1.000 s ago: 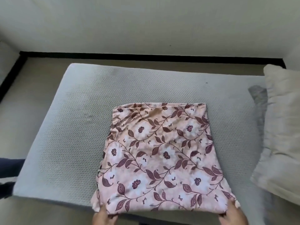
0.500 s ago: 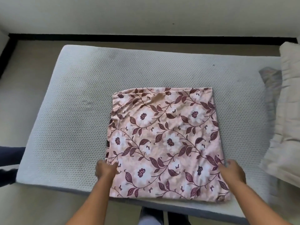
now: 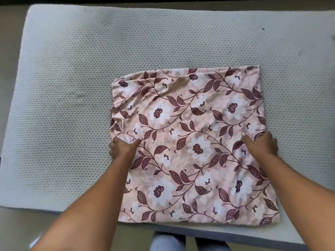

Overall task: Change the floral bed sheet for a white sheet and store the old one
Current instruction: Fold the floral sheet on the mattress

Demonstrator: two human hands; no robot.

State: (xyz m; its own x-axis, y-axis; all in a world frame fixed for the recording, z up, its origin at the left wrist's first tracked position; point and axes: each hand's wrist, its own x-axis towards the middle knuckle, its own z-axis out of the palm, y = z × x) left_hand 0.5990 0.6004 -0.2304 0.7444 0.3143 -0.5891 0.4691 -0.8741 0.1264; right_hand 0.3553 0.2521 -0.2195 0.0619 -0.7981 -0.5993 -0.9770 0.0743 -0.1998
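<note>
The floral bed sheet [image 3: 190, 142], pink with maroon leaves and white flowers, lies folded into a rough square on the bare mattress [image 3: 72, 87]. My left hand [image 3: 123, 146] grips its left edge about midway along, thumb on top and fingers curled under the fabric. At the right edge, my right hand [image 3: 262, 144] holds the sheet the same way. Both forearms reach in from the bottom of the view. No white sheet is in view.
The mattress has a grey-white honeycomb texture and fills most of the view. Its near edge [image 3: 181, 230] runs just below the sheet. My legs [image 3: 168, 241] show beneath it. Beige floor [image 3: 10, 230] lies at the lower left.
My hands moved from the sheet's near corners up along its side edges to the middle and took hold there. The camera came closer; the pillow at the right left the view.
</note>
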